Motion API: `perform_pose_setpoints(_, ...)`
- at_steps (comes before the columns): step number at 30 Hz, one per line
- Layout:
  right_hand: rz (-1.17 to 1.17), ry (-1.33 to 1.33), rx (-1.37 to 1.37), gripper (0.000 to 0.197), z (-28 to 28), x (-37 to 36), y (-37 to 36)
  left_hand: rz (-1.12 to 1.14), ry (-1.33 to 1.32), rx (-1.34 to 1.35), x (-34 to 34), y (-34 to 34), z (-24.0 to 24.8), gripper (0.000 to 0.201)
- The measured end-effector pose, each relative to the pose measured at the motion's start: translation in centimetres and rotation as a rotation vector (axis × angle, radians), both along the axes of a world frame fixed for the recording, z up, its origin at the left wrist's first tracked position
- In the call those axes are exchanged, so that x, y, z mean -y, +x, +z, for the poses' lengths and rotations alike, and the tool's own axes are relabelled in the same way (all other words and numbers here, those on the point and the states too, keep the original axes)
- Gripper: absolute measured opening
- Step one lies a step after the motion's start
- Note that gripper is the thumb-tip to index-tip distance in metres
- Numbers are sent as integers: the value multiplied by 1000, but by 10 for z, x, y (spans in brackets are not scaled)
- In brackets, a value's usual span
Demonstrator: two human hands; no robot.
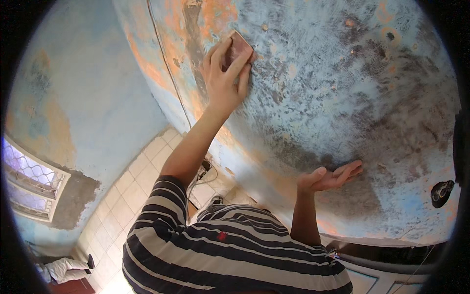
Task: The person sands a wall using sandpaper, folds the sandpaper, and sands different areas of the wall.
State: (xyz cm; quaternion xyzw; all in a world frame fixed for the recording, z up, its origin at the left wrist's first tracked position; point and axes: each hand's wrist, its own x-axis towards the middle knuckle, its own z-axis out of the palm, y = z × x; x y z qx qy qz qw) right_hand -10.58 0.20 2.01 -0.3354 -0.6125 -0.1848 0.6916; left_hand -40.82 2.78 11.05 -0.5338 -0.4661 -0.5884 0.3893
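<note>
My left hand (223, 85) is raised high against the wall, its fingers closed round a reddish-brown sanding block (238, 49). The block lies flat on the wall (313, 93), whose blue paint is worn into dark, scuffed patches with orange spots. Lower and to the right, my right hand (332, 177) is held by the wall's dark grey area, palm turned up and fingers stretched out. Nothing lies in that hand. Whether its fingertips touch the surface I cannot tell.
A thin cable (169, 68) runs down the wall left of my arm. A round dark wall opening (442, 194) shows at right. Below it stands a panelled cabinet (391, 281). A barred window (34, 179), pale floor tiles (120, 206) and another person's legs (66, 269) appear at left.
</note>
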Motion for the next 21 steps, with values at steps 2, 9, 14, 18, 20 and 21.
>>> perform_pose_setpoints(2, -6, 7, 5, 65, -1, -1, -1, 4, -16, -132, 3, 4, -8, 40)
perform_pose_setpoints(9, -187, -56, 17, 63, 0, -1, -9, -45, 38, -58, -8, -13, 10, 35)
perform_pose_setpoints(14, -214, 5, -166, 73, 0, -12, -26, -53, -45, -272, -1, -9, -1, 33)
perform_pose_setpoints(18, -389, -112, -108, 76, 11, 2, -32, -127, 10, -169, -15, -30, 11, 29)
perform_pose_setpoints(20, -404, -215, -143, 77, 11, 3, -33, -174, 33, -123, -16, -31, 6, 28)
perform_pose_setpoints(21, -420, -219, -152, 77, 9, 1, -33, -160, 27, -221, -13, -28, -2, 27)
